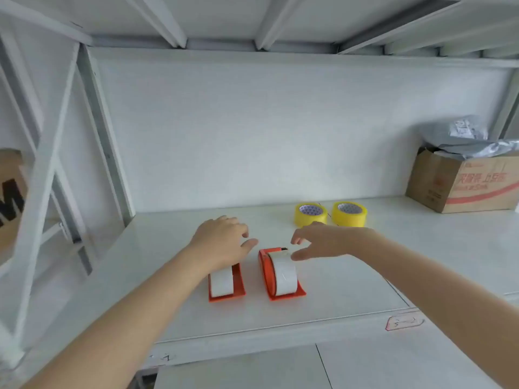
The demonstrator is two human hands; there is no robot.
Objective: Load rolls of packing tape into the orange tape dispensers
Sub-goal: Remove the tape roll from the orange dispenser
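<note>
Two orange tape dispensers stand side by side on the white shelf (351, 284). The left dispenser (237, 287) and the right dispenser (266, 272) each carry a white curved band over the top. My left hand (222, 242) hovers over the far end of the left dispenser and hides it, fingers spread. My right hand (320, 242) is open just above and to the right of the right dispenser's far end, holding nothing. Two yellow tape rolls lie flat behind my right hand: one roll (310, 214) on the left, the other roll (349, 213) on the right.
A cardboard box (460, 189) with grey plastic bags in it sits at the back right of the shelf. White metal shelf uprights (104, 136) rise on the left. Another shelf deck runs close overhead. A small label (404, 322) is stuck on the shelf's front edge.
</note>
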